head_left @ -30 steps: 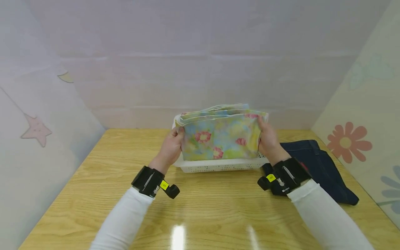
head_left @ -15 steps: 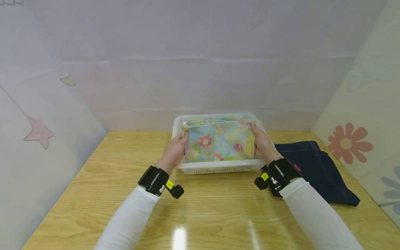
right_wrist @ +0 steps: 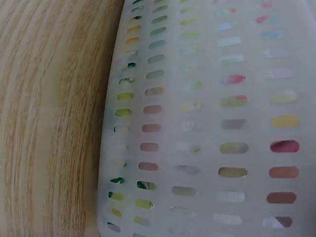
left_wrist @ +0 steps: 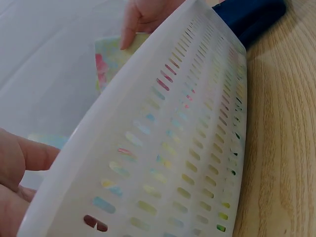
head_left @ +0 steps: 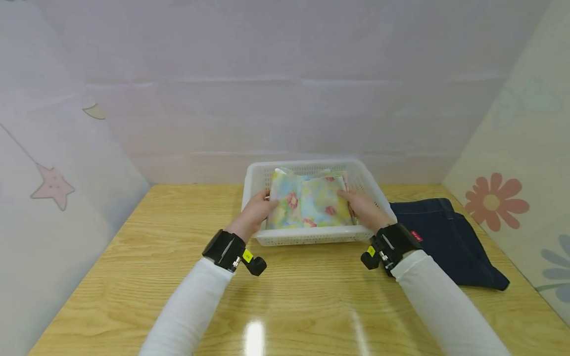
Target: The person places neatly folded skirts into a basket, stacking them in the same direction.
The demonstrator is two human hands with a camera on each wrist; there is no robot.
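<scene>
A folded floral cloth (head_left: pixel 327 202), yellow, blue and pink, lies tilted inside a white slotted basket (head_left: pixel 307 232). My left hand (head_left: pixel 255 212) holds its left edge, thumb over the front. On the opposite side, my right hand (head_left: pixel 364 210) grips the right edge, the thumb likewise in front and the other fingers hidden behind. From the left wrist, the right hand (left_wrist: pixel 148 17) shows at the cloth's corner, beyond the basket's wall (left_wrist: pixel 163 128). The right wrist view is filled mostly by the basket's slotted side (right_wrist: pixel 207 138), with floral colours behind the slots.
Folded dark blue jeans (head_left: pixel 450 242) with a red label lie right of the basket, partly under my right forearm. The wooden table (head_left: pixel 294 291) meets a pale back wall (head_left: pixel 294 118), with decorated walls at both sides.
Both hands have lowered the floral cloth into the basket and come closer together. Its upper folds have dropped, and more of the basket's back wall shows.
</scene>
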